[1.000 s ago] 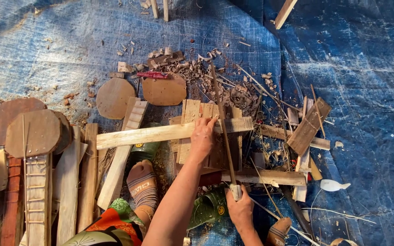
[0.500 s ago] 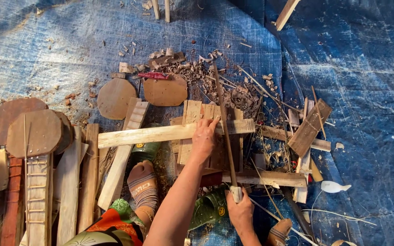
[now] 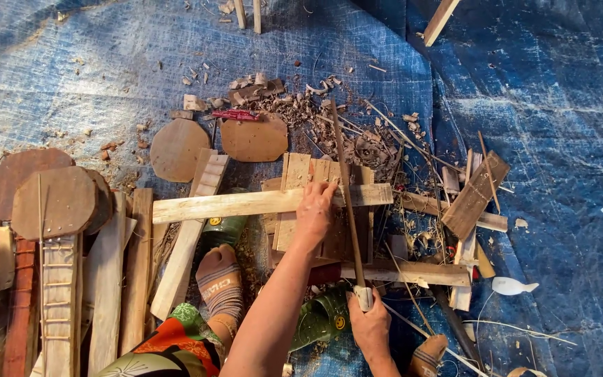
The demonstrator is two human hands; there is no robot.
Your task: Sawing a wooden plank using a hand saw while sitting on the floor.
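left hand (image 3: pixel 313 209) pins plank (image 3: pixel 246 204); right hand (image 3: pixel 369 328) grips saw (image 3: pixel 347 195), handle hidden.

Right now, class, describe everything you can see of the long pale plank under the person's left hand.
The plank is a long, narrow strip of pale, raw-looking wood with rough edges. It lies flat and nearly level across the picture, tilted slightly up to the right, on top of a block of upright boards. The left hand presses down on it near its right end. A thin saw, held by the right hand, crosses it there. Its left end overlaps a slanted plank.
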